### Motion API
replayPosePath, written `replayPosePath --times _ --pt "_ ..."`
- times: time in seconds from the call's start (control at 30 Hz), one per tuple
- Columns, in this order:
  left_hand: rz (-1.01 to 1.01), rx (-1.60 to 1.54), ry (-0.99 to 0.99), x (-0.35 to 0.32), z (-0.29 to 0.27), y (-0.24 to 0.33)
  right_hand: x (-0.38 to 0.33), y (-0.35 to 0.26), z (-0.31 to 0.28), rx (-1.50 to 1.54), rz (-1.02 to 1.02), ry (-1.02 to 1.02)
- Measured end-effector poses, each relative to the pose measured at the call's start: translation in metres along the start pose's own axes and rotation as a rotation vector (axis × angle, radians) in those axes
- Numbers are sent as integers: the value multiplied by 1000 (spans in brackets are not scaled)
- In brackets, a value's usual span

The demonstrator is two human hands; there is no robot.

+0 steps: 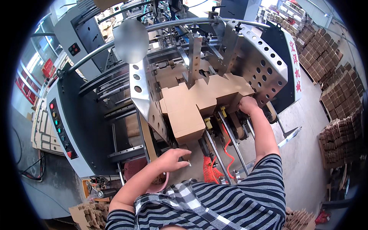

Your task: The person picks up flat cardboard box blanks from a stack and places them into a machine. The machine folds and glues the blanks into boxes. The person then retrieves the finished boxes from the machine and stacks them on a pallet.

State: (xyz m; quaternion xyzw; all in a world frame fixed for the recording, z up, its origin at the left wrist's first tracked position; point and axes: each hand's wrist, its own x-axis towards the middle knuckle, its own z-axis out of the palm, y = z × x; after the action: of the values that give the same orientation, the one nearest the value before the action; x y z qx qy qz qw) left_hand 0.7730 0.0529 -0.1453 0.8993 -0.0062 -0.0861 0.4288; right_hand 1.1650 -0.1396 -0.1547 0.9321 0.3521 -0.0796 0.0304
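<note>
Two bare hands are at a stack of brown cardboard blanks (184, 117): the right hand (248, 105) is curled against its right end, fingertips hidden, so whether it grips cannot be told; the left hand (172, 160) has loosely parted fingers, just near of the stack's left end. The blanks, plain on top, lie between two perforated metal plates (264, 61). Beyond the right plate, large red characters (295, 65) run down a white panel edge. Left, a black button strip (61, 128) has marks too small to read. Far right stand cardboard piles (316, 57).
</note>
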Motion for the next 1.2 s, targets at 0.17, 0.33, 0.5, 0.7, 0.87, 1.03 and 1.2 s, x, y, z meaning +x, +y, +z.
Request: replayPosePath --times 0.17,0.33,0.5,0.7,0.87,1.03,1.2 --pt "36 8 -20 -11 16 -10 1 13 23 90 -58 -18" --pt "-19 -126 -75 -33 29 -13 4 1 41 64 6 -4" --pt "-277 -303 -110 -56 40 -27 4 -6 36 86 73 35" --pt "-361 -386 -64 -77 50 -28 3 -11 15 -50 10 -46" --pt "-276 -370 21 -97 71 -51 3 -17 10 -93 49 -45" --pt "-312 -468 27 -106 74 -50 -13 -20 -3 -88 46 -68" --pt "-338 -527 69 -112 79 -53 -6 -18 -3 -120 68 -37"
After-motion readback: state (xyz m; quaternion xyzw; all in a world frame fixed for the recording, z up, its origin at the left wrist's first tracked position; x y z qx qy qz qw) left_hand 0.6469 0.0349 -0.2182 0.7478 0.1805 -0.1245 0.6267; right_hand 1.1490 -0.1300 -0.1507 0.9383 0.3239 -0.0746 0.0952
